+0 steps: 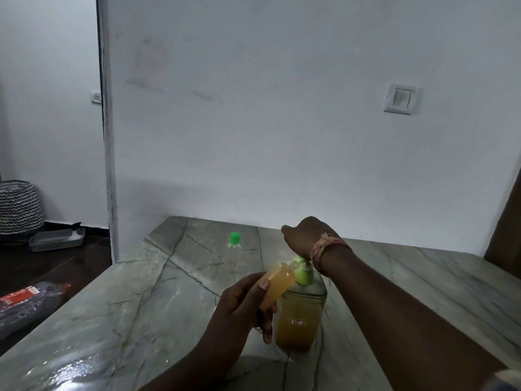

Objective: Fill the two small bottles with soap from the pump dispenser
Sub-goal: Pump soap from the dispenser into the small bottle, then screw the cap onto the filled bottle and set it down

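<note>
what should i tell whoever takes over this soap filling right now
Left hand: holds the small uncapped bottle of amber soap, tilted, mouth at the spout.
Right hand: pressing the green pump head of the clear square dispenser on the grey marble counter.
Done: first bottle looks nearly full.
Left: the clear green-capped small bottle stands behind, capped and apparently empty.

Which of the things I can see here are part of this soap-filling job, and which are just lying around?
Part of the job:
- pump dispenser, pressed by the right hand
- tilted small bottle in the left hand
- clear small bottle, green cap on

Lying about:
- patterned basket
- tray on the floor
- dark packet
- wall switch
</note>
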`<act>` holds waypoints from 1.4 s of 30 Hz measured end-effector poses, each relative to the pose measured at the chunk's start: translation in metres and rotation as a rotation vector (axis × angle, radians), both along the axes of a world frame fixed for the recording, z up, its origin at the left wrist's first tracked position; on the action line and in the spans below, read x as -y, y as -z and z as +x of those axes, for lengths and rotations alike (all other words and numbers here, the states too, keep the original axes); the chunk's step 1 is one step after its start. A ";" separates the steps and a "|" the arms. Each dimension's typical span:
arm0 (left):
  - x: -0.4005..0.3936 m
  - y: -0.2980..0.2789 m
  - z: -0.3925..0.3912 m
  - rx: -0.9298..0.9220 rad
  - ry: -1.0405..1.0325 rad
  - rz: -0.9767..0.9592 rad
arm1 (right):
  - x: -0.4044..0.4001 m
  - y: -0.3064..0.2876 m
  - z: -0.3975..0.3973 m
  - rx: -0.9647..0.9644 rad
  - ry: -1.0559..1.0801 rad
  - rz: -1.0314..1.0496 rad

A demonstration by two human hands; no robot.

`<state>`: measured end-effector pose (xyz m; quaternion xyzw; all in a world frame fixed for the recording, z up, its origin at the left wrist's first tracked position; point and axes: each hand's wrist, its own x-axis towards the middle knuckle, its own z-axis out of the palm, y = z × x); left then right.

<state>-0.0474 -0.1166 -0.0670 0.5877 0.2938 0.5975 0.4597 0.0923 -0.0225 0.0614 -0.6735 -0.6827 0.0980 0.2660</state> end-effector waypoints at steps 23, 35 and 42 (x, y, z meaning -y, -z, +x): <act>-0.015 -0.011 -0.034 0.468 -0.136 -0.095 | 0.081 -0.001 -0.082 -0.346 -0.258 0.396; -0.026 -0.011 -0.074 0.467 -0.460 -0.063 | 0.069 0.111 -0.101 0.003 -0.309 -0.086; -0.029 -0.007 -0.070 0.421 -0.442 -0.055 | 0.047 0.105 -0.101 -0.019 -0.292 0.058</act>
